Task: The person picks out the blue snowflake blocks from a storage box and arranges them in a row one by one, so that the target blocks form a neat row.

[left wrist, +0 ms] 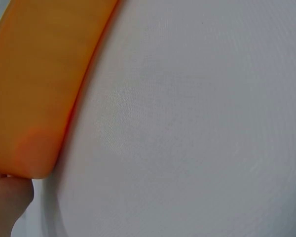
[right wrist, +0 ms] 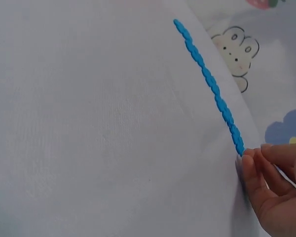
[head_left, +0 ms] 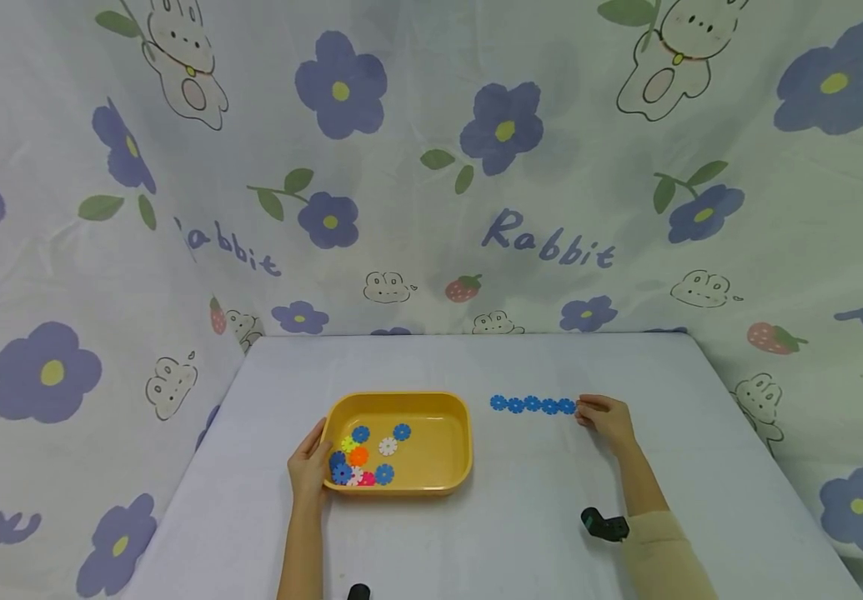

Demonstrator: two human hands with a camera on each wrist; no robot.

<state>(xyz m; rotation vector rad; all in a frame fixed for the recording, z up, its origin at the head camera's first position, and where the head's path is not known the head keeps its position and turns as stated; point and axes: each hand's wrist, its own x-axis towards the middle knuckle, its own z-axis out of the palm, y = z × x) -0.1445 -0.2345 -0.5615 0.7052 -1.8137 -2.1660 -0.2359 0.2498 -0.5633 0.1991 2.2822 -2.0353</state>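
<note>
A chain of several blue snowflake discs (head_left: 532,403), linked edge to edge in a row, extends left from my right hand (head_left: 607,419). Thumb and fingers of that hand pinch its right end; in the right wrist view the chain (right wrist: 210,80) appears edge-on. My left hand (head_left: 308,468) grips the left side of a yellow plastic basin (head_left: 431,489), thumb by the rim. Loose snowflake discs in blue, orange (head_left: 358,456), white (head_left: 388,447), yellow and pink lie in it, mostly toward the left. In the left wrist view, the basin's outer wall (left wrist: 49,74) hides most of the fingers.
A white-covered table (head_left: 521,533) lies beneath everything. Cloth walls printed with rabbits and purple flowers (head_left: 502,129) rise behind it and at both sides. A black wrist device (head_left: 605,527) sits beside the right forearm, and part of another (head_left: 359,592) shows at the bottom edge.
</note>
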